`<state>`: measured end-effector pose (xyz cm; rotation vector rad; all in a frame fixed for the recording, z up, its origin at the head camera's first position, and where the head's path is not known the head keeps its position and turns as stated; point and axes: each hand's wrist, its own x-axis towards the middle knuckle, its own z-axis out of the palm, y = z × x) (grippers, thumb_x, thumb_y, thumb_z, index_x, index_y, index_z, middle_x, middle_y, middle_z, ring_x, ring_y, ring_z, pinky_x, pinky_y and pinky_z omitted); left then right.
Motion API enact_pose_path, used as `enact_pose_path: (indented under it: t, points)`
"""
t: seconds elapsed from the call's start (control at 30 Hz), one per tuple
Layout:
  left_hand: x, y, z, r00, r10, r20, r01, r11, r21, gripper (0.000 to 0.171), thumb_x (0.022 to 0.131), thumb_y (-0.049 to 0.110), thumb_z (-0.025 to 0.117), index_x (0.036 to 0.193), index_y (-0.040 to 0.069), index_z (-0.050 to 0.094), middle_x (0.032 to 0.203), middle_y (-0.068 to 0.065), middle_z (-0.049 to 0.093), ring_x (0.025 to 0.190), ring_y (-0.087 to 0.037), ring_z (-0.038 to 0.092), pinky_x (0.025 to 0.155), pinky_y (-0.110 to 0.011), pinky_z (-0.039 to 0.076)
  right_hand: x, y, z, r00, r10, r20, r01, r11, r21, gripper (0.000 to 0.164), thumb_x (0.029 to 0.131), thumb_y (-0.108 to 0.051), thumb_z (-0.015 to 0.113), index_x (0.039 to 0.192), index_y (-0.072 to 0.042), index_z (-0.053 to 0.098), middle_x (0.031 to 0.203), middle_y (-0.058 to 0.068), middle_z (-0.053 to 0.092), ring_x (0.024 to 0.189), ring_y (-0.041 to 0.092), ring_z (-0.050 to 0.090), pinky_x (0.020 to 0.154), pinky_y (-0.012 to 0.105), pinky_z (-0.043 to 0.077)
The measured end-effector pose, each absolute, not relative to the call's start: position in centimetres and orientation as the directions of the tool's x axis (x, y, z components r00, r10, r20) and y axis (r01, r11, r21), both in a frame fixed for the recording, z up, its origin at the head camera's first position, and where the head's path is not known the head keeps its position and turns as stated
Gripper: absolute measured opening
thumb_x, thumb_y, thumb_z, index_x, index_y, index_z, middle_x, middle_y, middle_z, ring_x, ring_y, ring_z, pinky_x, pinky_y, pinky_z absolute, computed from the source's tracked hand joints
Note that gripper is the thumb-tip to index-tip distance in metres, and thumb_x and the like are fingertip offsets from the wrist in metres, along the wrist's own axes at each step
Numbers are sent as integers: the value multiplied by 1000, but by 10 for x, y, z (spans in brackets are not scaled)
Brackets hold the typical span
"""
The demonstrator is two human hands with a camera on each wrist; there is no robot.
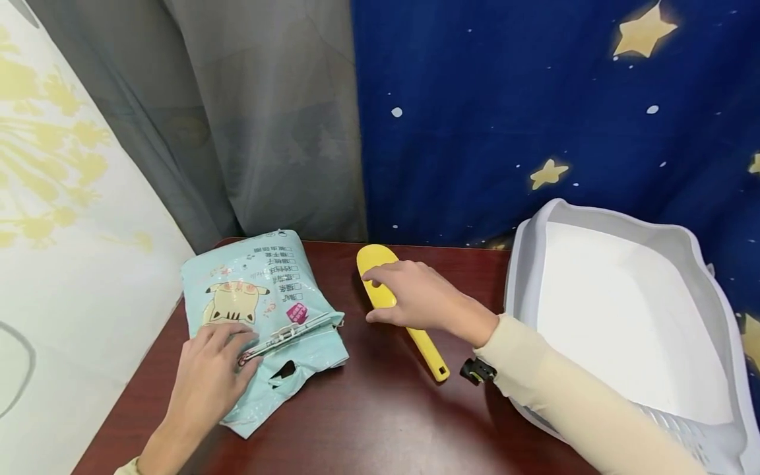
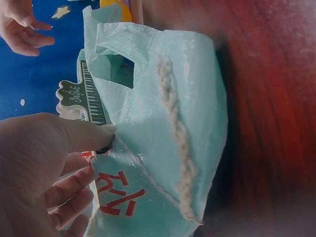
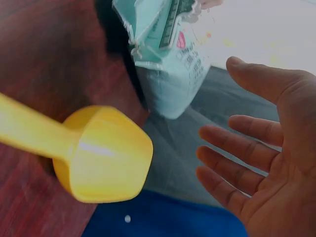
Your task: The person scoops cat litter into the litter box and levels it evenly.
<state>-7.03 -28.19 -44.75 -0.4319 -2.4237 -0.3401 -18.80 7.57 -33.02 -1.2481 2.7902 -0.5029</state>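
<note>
A light blue plastic bag (image 1: pixel 249 264) with a cartoon cat print lies on the table's left side. A piano-patterned bag clip (image 1: pixel 293 332) runs across the bag near its handle hole. My left hand (image 1: pixel 208 369) pinches one end of this clip between thumb and fingers; the left wrist view shows the clip's dark keyboard print (image 2: pixel 94 96). On the table to the right of the bag is a yellow scoop (image 1: pixel 424 346), its handle pointing toward me. My right hand (image 1: pixel 421 293) hovers over the scoop, fingers apart and holding nothing, as the right wrist view shows.
A grey litter box (image 1: pixel 527 284) with a white inside and a raised rim stands on the right, partly behind my right sleeve (image 1: pixel 582 389). Grey and blue starry curtains (image 1: pixel 439 132) hang along the table's back edge. A white patterned wall (image 1: pixel 71 277) borders the left.
</note>
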Motion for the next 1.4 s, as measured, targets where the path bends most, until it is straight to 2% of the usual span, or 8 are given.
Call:
enact_pose_path:
  t: [0.23, 0.43, 0.53, 0.67, 0.8, 0.93, 1.17, 1.4]
  points:
    - [-70, -281, -452, -729, 218, 649, 387, 913, 129, 30, 71, 8, 93, 99, 3, 82, 108, -11, 73, 102, -43, 63, 69, -60, 45, -185, 54, -342, -637, -764, 107, -749, 579, -321, 54, 94, -40, 87, 139, -13, 72, 113, -2, 74, 98, 16, 64, 84, 36, 56]
    - [-69, -281, -454, -727, 205, 655, 378, 916, 133, 26, 75, 10, 89, 98, 2, 82, 106, -12, 74, 101, -42, 63, 69, -59, 44, -184, 40, -356, -624, -776, 89, -752, 566, -339, 55, 95, -40, 87, 140, -11, 72, 128, 2, 76, 106, 17, 68, 92, 39, 56]
    - [-68, -280, -454, -729, 200, 655, 371, 919, 132, 25, 76, 11, 90, 98, 2, 82, 105, -12, 74, 100, -42, 63, 69, -59, 44, -184, 34, -363, -621, -777, 105, -756, 557, -343, 52, 94, -40, 87, 136, -12, 74, 121, -1, 76, 101, 16, 68, 94, 41, 55]
    - [-67, -280, -455, -729, 199, 655, 366, 922, 127, 24, 76, 12, 90, 96, 3, 82, 104, -11, 75, 98, -41, 63, 69, -59, 44, -185, 27, -375, -631, -761, 152, -751, 550, -366, 44, 93, -36, 89, 128, -13, 77, 106, -4, 74, 91, 13, 64, 87, 37, 54]
    - [-66, -281, -457, -725, 196, 660, 363, 924, 124, 22, 76, 12, 89, 95, 3, 82, 102, -11, 75, 98, -41, 63, 70, -59, 45, -186, 18, -388, -648, -738, 187, -733, 538, -417, 39, 93, -31, 89, 124, -10, 78, 106, -1, 75, 88, 14, 64, 85, 35, 55]
    - [-65, -281, -458, -729, 188, 658, 354, 926, 128, 22, 77, 12, 90, 95, 2, 82, 102, -11, 75, 98, -41, 64, 71, -59, 45, -188, 10, -400, -654, -723, 221, -726, 517, -454, 38, 93, -27, 89, 125, -9, 78, 111, 1, 77, 94, 16, 68, 89, 33, 55]
    - [-63, -280, -458, -735, 175, 655, 342, 930, 136, 22, 76, 10, 90, 94, 2, 81, 101, -11, 75, 98, -41, 64, 71, -60, 45, -193, 0, -422, -634, -721, 281, -753, 492, -436, 29, 93, -26, 89, 116, -12, 80, 109, -1, 76, 97, 14, 68, 90, 32, 56]
    - [-62, -281, -458, -728, 172, 664, 344, 929, 136, 20, 77, 11, 88, 93, 2, 81, 100, -11, 75, 97, -41, 64, 70, -60, 46, -198, -7, -436, -658, -688, 307, -733, 491, -471, 21, 95, -25, 88, 110, -15, 80, 105, -3, 75, 94, 13, 67, 91, 32, 55]
